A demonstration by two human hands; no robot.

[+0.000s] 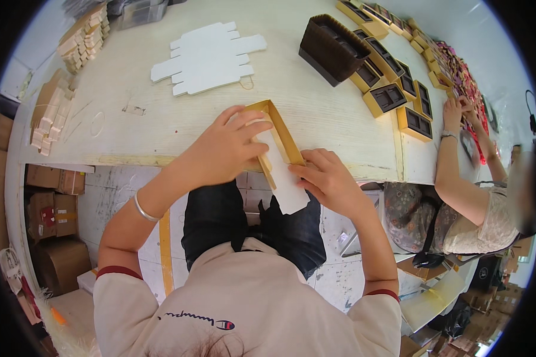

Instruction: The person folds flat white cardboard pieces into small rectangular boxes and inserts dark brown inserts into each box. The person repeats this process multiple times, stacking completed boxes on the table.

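A long, shallow cardboard box (287,138), gold on its walls and white on its inner face, is held at the table's near edge, tilted toward me. One white end flap (289,193) hangs open over my lap. My left hand (235,143) is closed on the box's left side, its fingers bent over the wall and into the far part. With my right hand (326,178) I grip the right wall near the open end, thumb by the white flap. Beyond the box lies a stack of flat white box blanks (211,58).
A dark brown stack of plastic inserts (333,49) stands at the back right, beside several gold boxes with dark inserts (385,99). Folded card pieces (52,113) are piled at the left edge. At the right, a co-worker's hands (452,113) are near red packaging (464,77).
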